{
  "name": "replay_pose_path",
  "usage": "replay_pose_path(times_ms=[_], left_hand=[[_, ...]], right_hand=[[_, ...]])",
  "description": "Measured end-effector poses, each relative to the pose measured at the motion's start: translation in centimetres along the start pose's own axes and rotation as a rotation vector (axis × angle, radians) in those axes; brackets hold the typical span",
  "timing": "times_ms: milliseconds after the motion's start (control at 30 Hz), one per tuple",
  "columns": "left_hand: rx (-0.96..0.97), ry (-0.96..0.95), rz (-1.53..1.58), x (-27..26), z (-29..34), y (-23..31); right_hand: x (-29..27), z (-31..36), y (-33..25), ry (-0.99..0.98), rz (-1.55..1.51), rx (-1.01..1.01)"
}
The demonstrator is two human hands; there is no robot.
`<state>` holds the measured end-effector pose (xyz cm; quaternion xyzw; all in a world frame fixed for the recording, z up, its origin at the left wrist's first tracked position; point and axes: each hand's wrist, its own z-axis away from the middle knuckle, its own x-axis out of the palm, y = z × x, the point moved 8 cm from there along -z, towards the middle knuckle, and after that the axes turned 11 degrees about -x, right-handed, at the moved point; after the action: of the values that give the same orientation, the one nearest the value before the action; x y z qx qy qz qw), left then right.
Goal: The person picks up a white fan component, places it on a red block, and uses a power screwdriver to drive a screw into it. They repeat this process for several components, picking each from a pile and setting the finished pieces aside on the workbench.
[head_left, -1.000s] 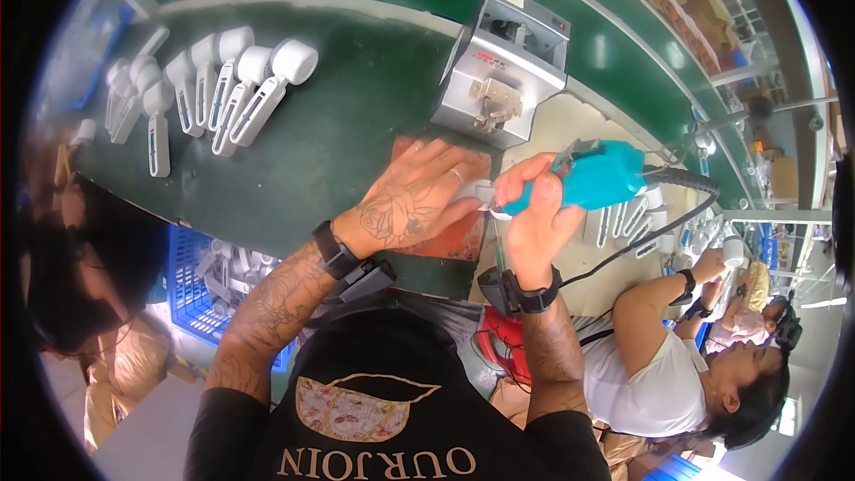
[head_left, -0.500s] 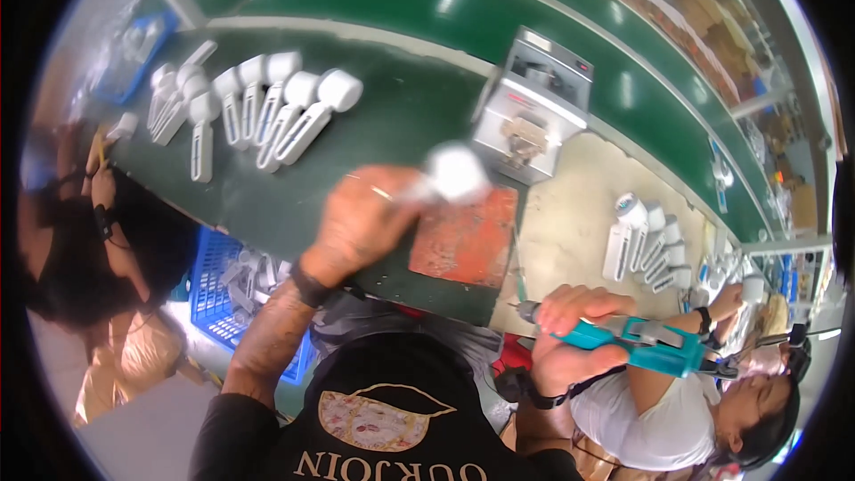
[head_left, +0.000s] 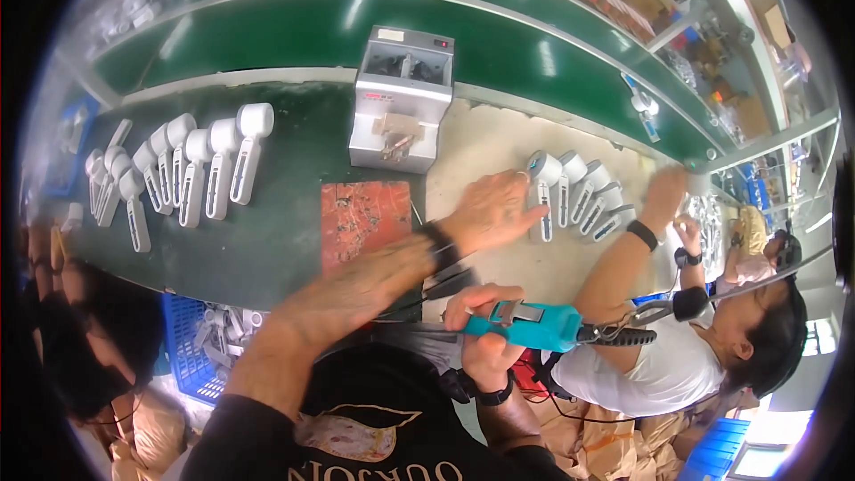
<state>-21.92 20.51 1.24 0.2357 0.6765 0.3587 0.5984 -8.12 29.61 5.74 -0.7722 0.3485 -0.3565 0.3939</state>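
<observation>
In my right hand is a teal electric screwdriver, my fingers wrapped round its body near the front; a cord and metal clip join its rear end. My left hand stretches across to the right, fingers apart, at the leftmost white round-headed handle unit of a row. Its thumb overlaps that unit's handle, and I see no grip closed around it. Several similar white handle units fan out beside it on the pale board. Another fan of white handle units lies on the green bench to the left.
A grey benchtop machine stands at the back, behind a red mat. Below the bench's left part is a blue basket of white parts. A co-worker's arm reaches in at the right; another person sits at left.
My left hand has swung right, from over the red mat to the right-hand row, and no longer holds the white handle unit. The screwdriver stays in my right hand. The view has turned right.
</observation>
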Motion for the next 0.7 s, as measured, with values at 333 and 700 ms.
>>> replay_pose_path(times_ms=[333, 700], left_hand=[[-0.174, 0.038, 0.144, 3.1, -3.1, -0.9], [0.085, 0.172, 0.014, -7.9, 8.7, -2.4]], right_hand=[[-3.4, 1.3, -1.5, -0.056, 0.173, -0.076], [-3.3, -1.2, 1.3, 0.024, 0.147, -0.06]])
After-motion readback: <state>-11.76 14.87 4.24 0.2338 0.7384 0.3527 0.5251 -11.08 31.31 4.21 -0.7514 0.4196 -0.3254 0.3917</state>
